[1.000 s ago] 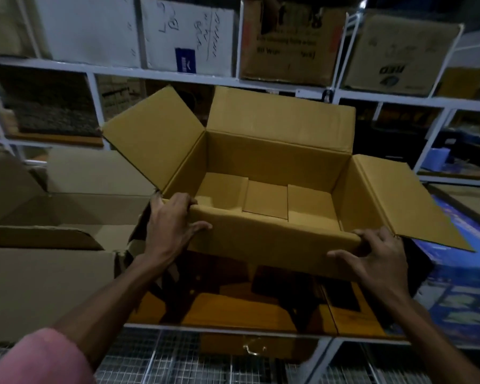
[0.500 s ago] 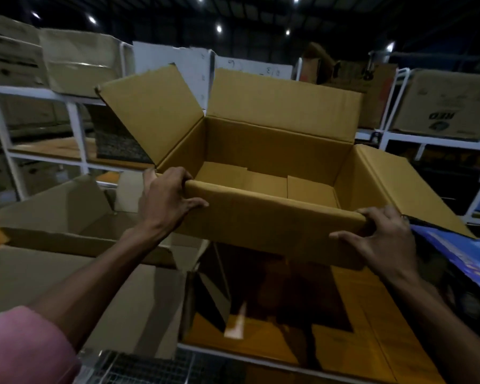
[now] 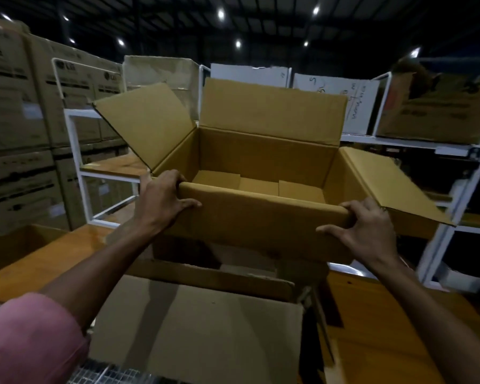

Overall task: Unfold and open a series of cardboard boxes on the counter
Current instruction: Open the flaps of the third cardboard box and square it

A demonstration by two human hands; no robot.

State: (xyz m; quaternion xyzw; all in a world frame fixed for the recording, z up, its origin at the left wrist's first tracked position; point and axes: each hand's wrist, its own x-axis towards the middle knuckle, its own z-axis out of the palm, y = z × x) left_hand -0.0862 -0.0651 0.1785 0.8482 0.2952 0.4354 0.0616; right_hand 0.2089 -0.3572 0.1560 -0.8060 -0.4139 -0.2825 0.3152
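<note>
Cardboard box [image 3: 263, 217], already squared up with its top flaps spread, is held up in the air in front of the person, above the wooden tabletop [image 3: 377, 328] and clear of it. Its long axis runs left to right across the view, with the open mouth facing up and slightly toward the camera. The left hand [image 3: 161, 200] clamps the near-left corner, fingers curled over the rim and thumb pressed on the near wall. The right hand [image 3: 363, 228] grips the near-right corner the same way, just beside the flap that droops out to the right. Both hands sit at the ends of the near long wall, so neither is nearer than the other; the box lies straight ahead of them.

Below it, on the near side, lies another opened box [image 3: 200, 333] with a flap tilted toward the camera. Setting the held box down probably depends on which way it travels along that long axis, since the space directly beneath is partly taken. White shelving [image 3: 75, 167] with stacked cartons [image 3: 14, 112] stands on the far left.
</note>
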